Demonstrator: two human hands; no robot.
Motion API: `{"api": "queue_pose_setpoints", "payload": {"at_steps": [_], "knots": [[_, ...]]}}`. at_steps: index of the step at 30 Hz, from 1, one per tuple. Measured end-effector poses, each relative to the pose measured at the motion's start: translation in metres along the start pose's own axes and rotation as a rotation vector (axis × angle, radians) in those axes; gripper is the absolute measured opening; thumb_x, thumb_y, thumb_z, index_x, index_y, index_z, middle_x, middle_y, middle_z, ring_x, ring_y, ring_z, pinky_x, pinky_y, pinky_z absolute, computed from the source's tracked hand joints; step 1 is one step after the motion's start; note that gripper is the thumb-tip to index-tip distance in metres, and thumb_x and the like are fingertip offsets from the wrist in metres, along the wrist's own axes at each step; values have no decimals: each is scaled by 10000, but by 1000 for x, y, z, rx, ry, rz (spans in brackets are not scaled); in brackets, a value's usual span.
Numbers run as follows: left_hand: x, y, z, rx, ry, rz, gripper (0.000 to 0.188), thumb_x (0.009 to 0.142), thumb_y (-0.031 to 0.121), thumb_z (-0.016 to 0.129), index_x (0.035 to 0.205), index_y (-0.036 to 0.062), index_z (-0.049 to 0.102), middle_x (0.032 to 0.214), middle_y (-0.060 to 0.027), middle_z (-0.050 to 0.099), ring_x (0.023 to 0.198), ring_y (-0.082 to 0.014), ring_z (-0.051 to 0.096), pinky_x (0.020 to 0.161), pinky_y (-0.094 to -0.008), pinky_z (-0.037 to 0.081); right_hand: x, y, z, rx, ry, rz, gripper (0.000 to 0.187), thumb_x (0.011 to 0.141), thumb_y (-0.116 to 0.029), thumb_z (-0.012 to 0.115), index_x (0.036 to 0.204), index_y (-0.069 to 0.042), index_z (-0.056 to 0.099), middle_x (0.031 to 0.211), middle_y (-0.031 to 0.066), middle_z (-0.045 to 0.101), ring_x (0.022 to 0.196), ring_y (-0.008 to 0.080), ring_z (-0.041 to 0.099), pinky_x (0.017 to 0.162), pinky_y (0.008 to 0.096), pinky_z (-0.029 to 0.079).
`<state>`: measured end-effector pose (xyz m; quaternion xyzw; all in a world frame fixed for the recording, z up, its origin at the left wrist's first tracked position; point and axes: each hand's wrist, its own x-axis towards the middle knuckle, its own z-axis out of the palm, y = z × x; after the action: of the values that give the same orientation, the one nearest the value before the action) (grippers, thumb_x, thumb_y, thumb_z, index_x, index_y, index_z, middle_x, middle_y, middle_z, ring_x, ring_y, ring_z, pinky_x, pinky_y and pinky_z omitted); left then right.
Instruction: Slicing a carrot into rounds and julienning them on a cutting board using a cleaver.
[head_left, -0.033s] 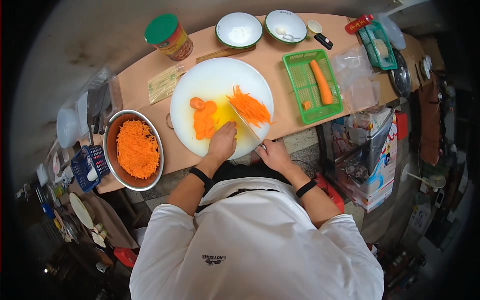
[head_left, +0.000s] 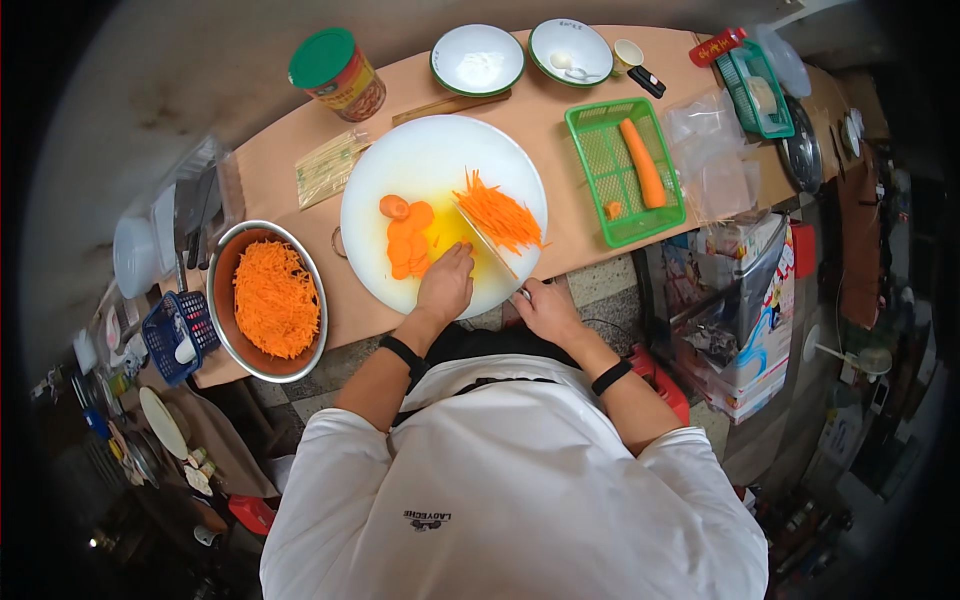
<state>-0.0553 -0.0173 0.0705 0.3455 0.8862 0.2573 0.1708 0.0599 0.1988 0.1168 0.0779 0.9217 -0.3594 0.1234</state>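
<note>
On the round white cutting board (head_left: 375,170), my left hand (head_left: 446,284) rests near the front, fingers together and bent down. What lies under its fingertips is hidden. My right hand (head_left: 548,308), at the board's front right edge, is closed round the handle of a kitchen knife (head_left: 497,250). The blade slants across the board, its edge down. Right of the blade lies a pile of carrot strips (head_left: 500,214). Overlapping carrot slices (head_left: 407,248) lie left of my left hand, with a carrot end piece (head_left: 395,206) above them. The board's middle is wet and yellow-stained.
Left of the board stands a metal bowl (head_left: 223,330) of shredded carrot. To the right, a green basket (head_left: 590,170) holds a whole carrot (head_left: 643,165) and a small piece. Behind are a green-lidded tub (head_left: 338,75), two white bowls (head_left: 477,60) and bundled skewers (head_left: 328,168).
</note>
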Motion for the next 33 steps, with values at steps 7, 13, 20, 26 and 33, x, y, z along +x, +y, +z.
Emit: {"api": "queue_pose_setpoints", "payload": {"at_steps": [7,13,20,26,33], "knots": [[4,1,1,-19,-36,-56,314,860,90,711,1152,-6,647,1369,-265,649,1321,-417,597,1108,-467,505,-6,-14,25,-4,-58,53,298,1008,-288,642,961,7,634,785,287,707,792,481,715,758,606,549],[7,3,-8,-53,-153,-113,476,873,82,672,1308,-94,593,1398,-322,627,1365,-410,579,1153,-440,481,-9,-25,29,27,-91,96,306,1021,-284,628,973,18,619,802,304,704,795,499,709,759,608,555],[10,2,-18,-53,-239,-118,553,875,74,664,1383,-109,545,1376,-343,628,1371,-417,567,1170,-442,463,-15,-24,29,-6,-139,143,326,1033,-279,605,994,43,634,857,318,715,830,513,712,767,610,564],[13,8,-26,-3,-286,-100,558,870,76,666,1383,-109,547,1362,-331,638,1370,-414,565,1170,-444,462,3,-32,33,-54,-120,153,316,1034,-260,578,955,34,662,859,315,720,829,511,717,775,600,573],[3,-6,-9,26,-83,-3,277,816,105,751,1047,-13,655,1387,-266,654,1365,-395,584,1106,-447,509,50,-29,44,86,32,126,335,1026,-245,592,872,49,642,768,332,674,759,517,687,737,595,539]]}}
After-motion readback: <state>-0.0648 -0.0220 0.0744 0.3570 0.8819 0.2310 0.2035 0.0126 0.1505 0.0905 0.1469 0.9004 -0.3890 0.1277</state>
